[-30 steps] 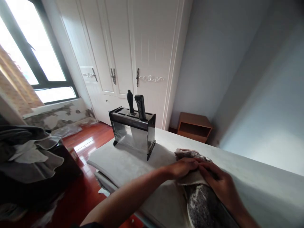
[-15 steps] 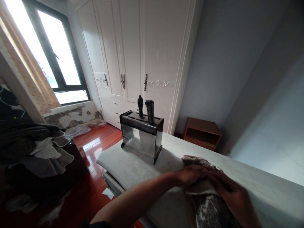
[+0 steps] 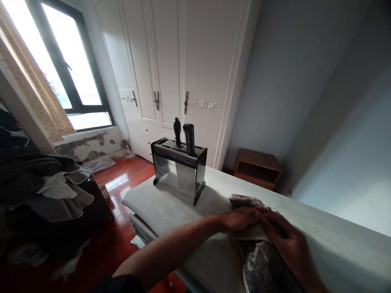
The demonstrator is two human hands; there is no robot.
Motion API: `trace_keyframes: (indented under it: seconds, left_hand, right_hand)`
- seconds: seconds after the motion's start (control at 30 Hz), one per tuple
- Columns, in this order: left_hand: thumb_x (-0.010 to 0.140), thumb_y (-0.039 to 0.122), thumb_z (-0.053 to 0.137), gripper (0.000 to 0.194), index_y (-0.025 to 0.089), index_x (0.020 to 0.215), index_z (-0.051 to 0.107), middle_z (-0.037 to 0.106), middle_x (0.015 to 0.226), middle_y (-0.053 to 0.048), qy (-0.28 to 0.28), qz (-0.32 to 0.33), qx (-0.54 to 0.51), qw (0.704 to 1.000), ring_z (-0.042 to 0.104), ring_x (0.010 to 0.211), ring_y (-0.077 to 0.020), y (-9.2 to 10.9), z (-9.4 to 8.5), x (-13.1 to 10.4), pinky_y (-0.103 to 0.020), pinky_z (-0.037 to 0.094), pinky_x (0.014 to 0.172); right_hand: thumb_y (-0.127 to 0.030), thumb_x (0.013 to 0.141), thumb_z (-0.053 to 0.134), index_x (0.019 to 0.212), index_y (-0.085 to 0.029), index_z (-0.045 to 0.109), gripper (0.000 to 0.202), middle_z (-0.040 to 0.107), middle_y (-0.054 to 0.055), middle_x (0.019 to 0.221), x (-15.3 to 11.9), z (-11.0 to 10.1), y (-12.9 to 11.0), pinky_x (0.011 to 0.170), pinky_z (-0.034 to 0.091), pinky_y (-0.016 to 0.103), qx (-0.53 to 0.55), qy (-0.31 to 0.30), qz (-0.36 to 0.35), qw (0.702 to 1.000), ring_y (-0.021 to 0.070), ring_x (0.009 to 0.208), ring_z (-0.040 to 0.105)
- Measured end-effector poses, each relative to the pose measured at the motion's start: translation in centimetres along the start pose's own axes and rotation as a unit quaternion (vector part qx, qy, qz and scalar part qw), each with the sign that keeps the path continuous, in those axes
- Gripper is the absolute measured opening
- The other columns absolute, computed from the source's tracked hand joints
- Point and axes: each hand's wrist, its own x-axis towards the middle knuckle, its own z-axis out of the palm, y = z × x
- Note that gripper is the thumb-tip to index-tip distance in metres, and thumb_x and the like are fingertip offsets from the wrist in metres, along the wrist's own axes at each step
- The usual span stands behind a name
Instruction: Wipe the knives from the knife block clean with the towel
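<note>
A dark, white-streaked cloth (image 3: 262, 264) with a paler underside lies bunched on the pale marble-look tabletop (image 3: 174, 207). My left hand (image 3: 242, 218) reaches across from the left, its fingers closed on the upper part of the cloth. Close against it, my right hand (image 3: 284, 234) grips the same cloth from the right, fingertips nearly meeting the left ones. Just what the fingertips pinch is partly hidden. Beyond my hands stands a black-framed knife block (image 3: 179, 160) with clear sides, two black handles (image 3: 189, 139) upright in its slots.
A brown open-fronted nightstand (image 3: 258, 167) stands past the table's far side. Behind is a white wardrobe (image 3: 168, 61). At left, clothes (image 3: 58, 185) are heaped on a dark box-like shape above the red wooden floor (image 3: 131, 173). A window (image 3: 73, 53) is at upper left.
The whole view has shifted slightly, so the knife block and my hands appear a little further left and higher. Both hands stay on the cloth with almost the same grip.
</note>
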Motion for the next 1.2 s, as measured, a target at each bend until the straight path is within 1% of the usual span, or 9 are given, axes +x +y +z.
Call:
trace_keyframes:
  seconds: [0.13, 0.33, 0.5, 0.6, 0.7, 0.8, 0.93, 1.03, 1.2]
  left_hand:
    - [0.097, 0.034, 0.039, 0.045, 0.008, 0.129, 0.055, 0.053, 0.135, -0.013, 0.013, -0.011, -0.017, 1.000, 0.043, 0.130, -0.0267, -0.2, 0.2, 0.1, -0.043, 0.028, 0.112]
    - [0.095, 0.044, 0.043, 0.052, 0.006, 0.128, 0.057, 0.055, 0.132, -0.016, 0.016, 0.009, -0.008, 1.000, 0.045, 0.128, -0.0284, -0.4, 0.1, 0.1, -0.044, 0.029, 0.112]
    - [0.093, 0.044, 0.046, 0.051, 0.005, 0.124, 0.059, 0.059, 0.126, -0.016, 0.028, 0.004, -0.016, 0.999, 0.047, 0.126, -0.0294, -0.6, 0.1, 0.0, -0.044, 0.029, 0.111]
    - [0.092, 0.042, 0.048, 0.049, 0.006, 0.124, 0.059, 0.058, 0.128, -0.016, 0.026, 0.008, -0.030, 0.999, 0.046, 0.128, -0.0291, -0.6, 0.1, -0.1, -0.044, 0.028, 0.113]
    - [0.090, 0.045, 0.051, 0.052, 0.007, 0.124, 0.059, 0.058, 0.129, -0.015, 0.021, 0.019, -0.058, 0.998, 0.044, 0.130, -0.0284, -0.7, 0.1, -0.1, -0.042, 0.026, 0.114]
    - [0.088, 0.049, 0.055, 0.055, 0.006, 0.123, 0.060, 0.058, 0.128, -0.016, 0.031, 0.017, -0.078, 0.996, 0.046, 0.129, -0.0287, -0.8, 0.0, -0.2, -0.043, 0.026, 0.114]
    - [0.087, 0.049, 0.057, 0.053, 0.009, 0.122, 0.061, 0.057, 0.131, -0.015, 0.033, 0.008, -0.105, 0.994, 0.046, 0.129, -0.0276, -1.0, 0.0, -0.4, -0.043, 0.025, 0.114]
    - [0.087, 0.048, 0.058, 0.051, 0.011, 0.122, 0.061, 0.057, 0.131, -0.013, 0.035, -0.001, -0.119, 0.992, 0.047, 0.128, -0.0267, -1.1, 0.1, -0.5, -0.043, 0.025, 0.114]
    - [0.086, 0.045, 0.059, 0.048, 0.011, 0.119, 0.063, 0.060, 0.126, -0.013, 0.057, -0.022, -0.115, 0.992, 0.049, 0.124, -0.0276, -1.1, 0.3, -0.7, -0.045, 0.027, 0.111]
  right_hand:
    - [-0.045, 0.078, 0.065, 0.085, -0.024, 0.070, 0.023, 0.071, 0.004, 0.099, 0.1, 0.0, -0.3, 0.084, 0.054, 0.031, 0.010, -0.001, -0.017, 1.000, 0.0232, 0.093, 0.067]
    - [-0.044, 0.077, 0.066, 0.083, -0.024, 0.070, 0.021, 0.071, 0.004, 0.092, 0.4, 0.0, -1.1, 0.083, 0.054, 0.033, 0.028, 0.004, -0.019, 0.999, 0.0235, 0.088, 0.067]
    - [-0.044, 0.077, 0.065, 0.083, -0.023, 0.069, 0.023, 0.071, 0.006, 0.095, 0.4, 0.2, -0.7, 0.084, 0.053, 0.036, 0.036, -0.002, -0.006, 0.999, 0.0253, 0.091, 0.067]
    - [-0.046, 0.075, 0.066, 0.083, -0.022, 0.069, 0.026, 0.071, 0.006, 0.091, 0.4, 0.3, -0.4, 0.081, 0.053, 0.036, 0.031, -0.002, 0.006, 0.999, 0.0252, 0.087, 0.067]
    - [-0.046, 0.076, 0.066, 0.086, -0.022, 0.071, 0.027, 0.071, 0.006, 0.093, 0.5, 0.3, -0.3, 0.084, 0.053, 0.038, 0.042, -0.004, 0.016, 0.999, 0.0253, 0.089, 0.066]
    - [-0.045, 0.077, 0.066, 0.089, -0.022, 0.073, 0.027, 0.072, 0.006, 0.097, 0.6, 0.3, -0.4, 0.089, 0.051, 0.040, 0.066, -0.015, 0.007, 0.998, 0.0254, 0.092, 0.066]
    - [-0.043, 0.079, 0.066, 0.090, -0.024, 0.074, 0.024, 0.071, 0.006, 0.103, 0.6, 0.2, -0.4, 0.094, 0.049, 0.042, 0.082, -0.034, -0.010, 0.996, 0.0255, 0.096, 0.066]
    - [-0.043, 0.080, 0.066, 0.090, -0.024, 0.075, 0.023, 0.071, 0.006, 0.103, 0.6, 0.2, -0.4, 0.094, 0.049, 0.043, 0.086, -0.043, -0.022, 0.995, 0.0253, 0.097, 0.065]
    - [-0.042, 0.081, 0.065, 0.089, -0.025, 0.074, 0.021, 0.071, 0.007, 0.103, 0.6, -0.1, -0.3, 0.092, 0.050, 0.043, 0.075, -0.058, -0.039, 0.995, 0.0257, 0.097, 0.065]
